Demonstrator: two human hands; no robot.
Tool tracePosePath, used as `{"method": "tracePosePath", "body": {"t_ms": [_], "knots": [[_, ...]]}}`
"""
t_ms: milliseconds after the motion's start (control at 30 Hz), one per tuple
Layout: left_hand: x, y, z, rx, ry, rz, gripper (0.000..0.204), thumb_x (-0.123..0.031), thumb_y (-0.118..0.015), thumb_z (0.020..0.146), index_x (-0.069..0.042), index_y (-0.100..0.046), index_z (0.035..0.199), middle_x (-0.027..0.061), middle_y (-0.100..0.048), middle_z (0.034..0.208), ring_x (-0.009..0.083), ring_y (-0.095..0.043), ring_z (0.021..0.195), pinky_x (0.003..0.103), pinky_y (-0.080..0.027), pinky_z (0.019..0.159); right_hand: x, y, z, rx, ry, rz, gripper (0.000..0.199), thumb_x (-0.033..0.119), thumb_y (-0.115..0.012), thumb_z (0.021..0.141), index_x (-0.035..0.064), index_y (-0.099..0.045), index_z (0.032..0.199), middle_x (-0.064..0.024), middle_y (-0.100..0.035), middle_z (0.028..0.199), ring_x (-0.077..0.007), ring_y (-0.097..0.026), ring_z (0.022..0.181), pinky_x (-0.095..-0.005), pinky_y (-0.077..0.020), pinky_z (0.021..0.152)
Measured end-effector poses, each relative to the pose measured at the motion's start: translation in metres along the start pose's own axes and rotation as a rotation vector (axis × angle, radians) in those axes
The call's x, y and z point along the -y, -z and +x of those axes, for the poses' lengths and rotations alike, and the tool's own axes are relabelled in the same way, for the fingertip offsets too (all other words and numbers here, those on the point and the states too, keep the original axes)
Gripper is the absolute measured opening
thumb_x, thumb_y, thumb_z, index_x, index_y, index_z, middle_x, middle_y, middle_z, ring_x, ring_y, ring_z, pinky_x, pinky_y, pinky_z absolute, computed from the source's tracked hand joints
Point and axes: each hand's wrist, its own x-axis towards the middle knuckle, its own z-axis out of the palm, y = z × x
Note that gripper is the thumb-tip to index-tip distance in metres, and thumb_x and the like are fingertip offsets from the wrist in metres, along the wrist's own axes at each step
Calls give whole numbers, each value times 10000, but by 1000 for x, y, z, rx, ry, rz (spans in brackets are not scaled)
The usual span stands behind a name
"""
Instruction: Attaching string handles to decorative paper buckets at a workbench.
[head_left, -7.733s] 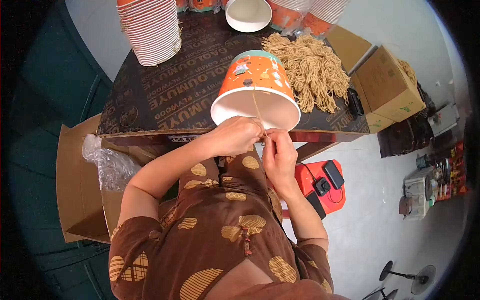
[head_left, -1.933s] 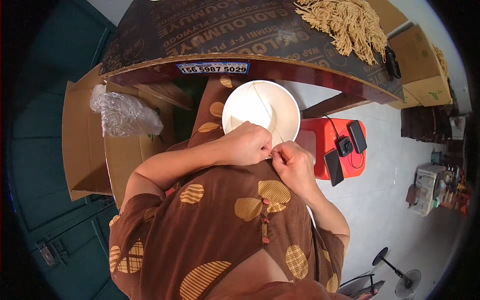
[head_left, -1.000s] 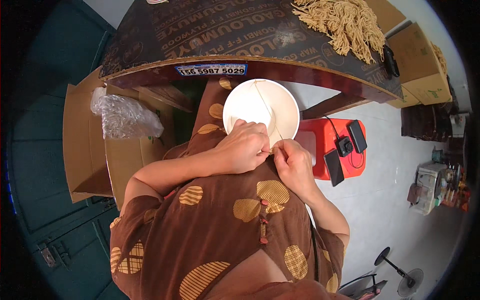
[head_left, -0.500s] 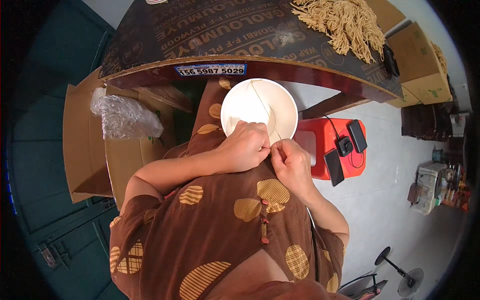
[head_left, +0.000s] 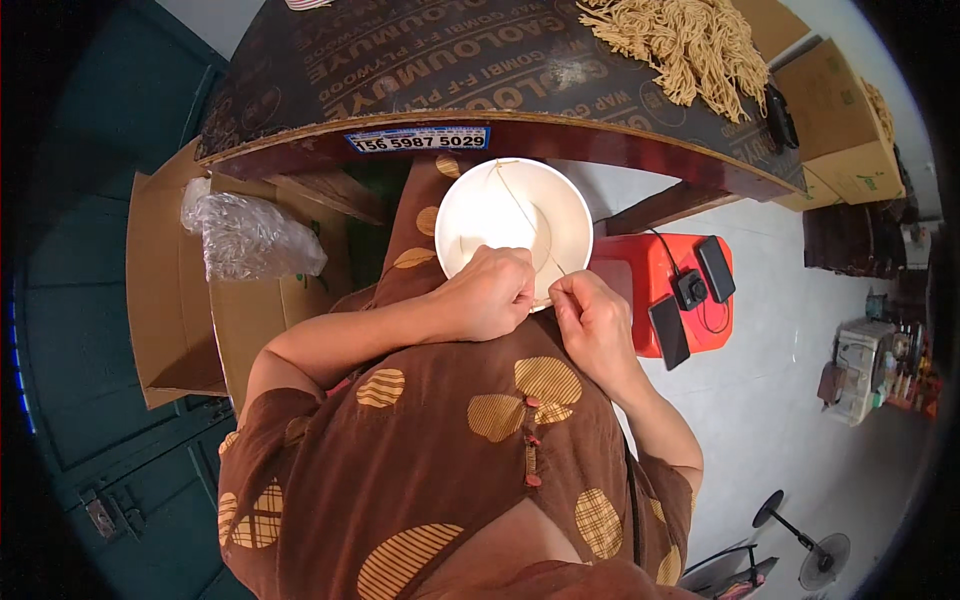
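Note:
A thin beige cord (head_left: pixel 518 205) is pinched in the closed fingers of my left hand (head_left: pixel 492 293) and my right hand (head_left: pixel 594 312). Between the two hands, which are a little apart, a short stretch of it shows. From my right hand the cord runs across the inside of a round white bucket (head_left: pixel 462 205) to its far rim. Both hands are at the bucket's near rim, just in front of my body. My fingertips partly hide how the cord is held, and I cannot tell whether it is knotted.
A dark plywood table (head_left: pixel 430 70) stands ahead, with a heap of beige cords (head_left: pixel 690 50) at its far right. On the left is an open cardboard box (head_left: pixel 170 320) with clear plastic wrap (head_left: pixel 260 235). A red stool (head_left: pixel 640 265) at right carries a phone (head_left: pixel 669 332) and small devices.
My right hand has moved slightly right, away from my left, and a short length of cord now shows between them. My left hand has hardly moved.

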Motion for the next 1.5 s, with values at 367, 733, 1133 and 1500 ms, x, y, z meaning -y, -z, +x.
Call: {"method": "tracePosePath", "body": {"t_ms": [367,733,1133,1500], "knots": [[-1,0,-5,36,-61,-78,114,44,-582,661,-1,-488,616,148,-547,729,339,-561,716,412,-444,619,-3,-4,3,-70,75,-89,71,-7,-638,805,4,-575,834,-169,-611,798,-381,-607,748,-469,-469,677],[-2,2,-4,95,-172,16,106,47,-560,619,-18,-477,618,142,-517,716,349,-531,738,423,-432,752,-3,-9,4,-75,83,-188,100,10,-641,820,-2,-547,789,-200,-584,733,-398,-597,685,-478,-464,616],[-5,23,-4,323,45,22,55,-24,-557,796,-29,-538,745,111,-600,889,325,-577,845,580,-344,1040,-11,-3,7,-59,117,-136,73,28,-630,846,-6,-565,843,-193,-600,777,-402,-599,718,-487,-472,651],[-4,16,-2,226,-1,55,101,-68,-588,789,-52,-542,700,95,-606,765,305,-578,761,436,-396,851,-8,-1,8,-40,82,-103,64,29,-636,840,1,-581,854,-180,-613,797,-391,-615,739,-473,-483,650]]}}
